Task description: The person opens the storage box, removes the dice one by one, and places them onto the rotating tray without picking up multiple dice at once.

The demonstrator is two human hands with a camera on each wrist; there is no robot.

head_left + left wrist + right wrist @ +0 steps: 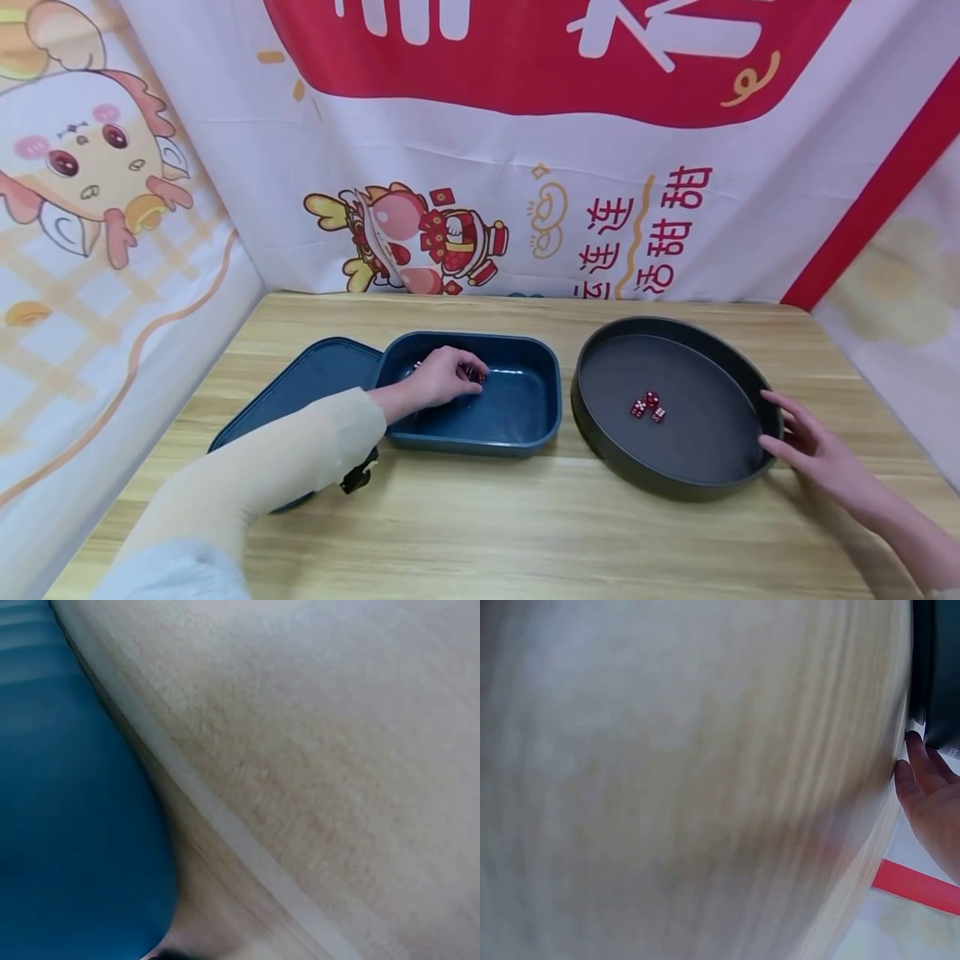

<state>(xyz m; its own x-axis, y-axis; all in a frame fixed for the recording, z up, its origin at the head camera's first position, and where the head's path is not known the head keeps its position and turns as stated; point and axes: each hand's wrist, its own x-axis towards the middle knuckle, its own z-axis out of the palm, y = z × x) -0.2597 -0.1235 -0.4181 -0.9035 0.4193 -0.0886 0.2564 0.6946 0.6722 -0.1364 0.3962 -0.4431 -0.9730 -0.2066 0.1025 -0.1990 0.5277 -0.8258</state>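
Observation:
My left hand [442, 379] reaches into a blue rectangular box [517, 433], its thumb and fingers curled around several small red dice [476, 375]. The hand hides part of the pile; more dice show at its left side. In the left wrist view only the outside of the box [82, 817] appears. To the right, my right hand [817, 450] touches the rim of a round dark pan [697, 433] with fairly straight, spread fingers. Three red dice [648, 406] lie together inside the pan. The right wrist view shows the right hand [934, 802] against the pan's side [937, 675].
A flat blue lid [300, 396] lies left of the box, partly under my left forearm. A small black object [360, 473] is beside that forearm. The wooden table [510, 533] meets printed cloth [465, 142] at its back and sides.

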